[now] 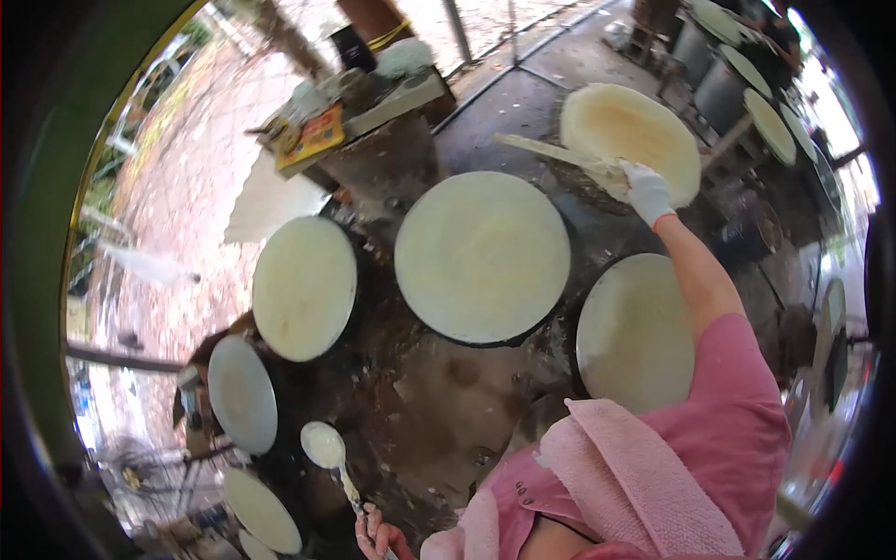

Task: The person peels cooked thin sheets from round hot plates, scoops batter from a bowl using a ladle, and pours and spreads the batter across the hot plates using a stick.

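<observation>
My left hand, smeared with batter, is closed around the handle of a ladle. The ladle has pale batter in its bowl and streaks along its handle. My right hand, in a white glove, grips a long flat wooden spatula coated with batter. This spatula lies across the near left edge of a large round pale flatbread with a browned middle, on a round support at the far right. Between my hands is a round griddle covered by a thin pale sheet. Another griddle sits below my right forearm, partly hidden by it.
More round griddles stand to the left: one with a pale sheet, a smaller greyish one and one lower down. A cluttered ledge with a yellow packet rises at the back. A person is by tall metal pots at far right.
</observation>
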`<action>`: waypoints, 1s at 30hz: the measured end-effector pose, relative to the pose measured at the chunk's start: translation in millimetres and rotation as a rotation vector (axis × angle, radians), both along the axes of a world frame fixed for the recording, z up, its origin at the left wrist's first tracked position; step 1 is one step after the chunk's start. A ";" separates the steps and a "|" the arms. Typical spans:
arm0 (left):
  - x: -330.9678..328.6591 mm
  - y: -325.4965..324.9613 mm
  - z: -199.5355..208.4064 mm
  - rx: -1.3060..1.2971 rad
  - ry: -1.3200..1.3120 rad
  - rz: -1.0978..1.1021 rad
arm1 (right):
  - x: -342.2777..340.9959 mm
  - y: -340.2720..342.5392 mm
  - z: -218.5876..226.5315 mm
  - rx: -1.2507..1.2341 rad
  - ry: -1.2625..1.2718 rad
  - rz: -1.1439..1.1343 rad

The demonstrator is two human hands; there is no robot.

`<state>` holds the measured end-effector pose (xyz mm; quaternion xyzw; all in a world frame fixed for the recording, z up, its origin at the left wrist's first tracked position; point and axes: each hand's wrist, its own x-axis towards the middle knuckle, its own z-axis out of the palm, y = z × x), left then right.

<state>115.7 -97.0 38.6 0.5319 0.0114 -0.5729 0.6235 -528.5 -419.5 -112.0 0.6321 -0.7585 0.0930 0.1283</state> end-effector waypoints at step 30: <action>-77.4 573.1 -46.4 0.042 -0.027 1.300 | 823.5 588.0 12.4 0.617 -0.219 1.873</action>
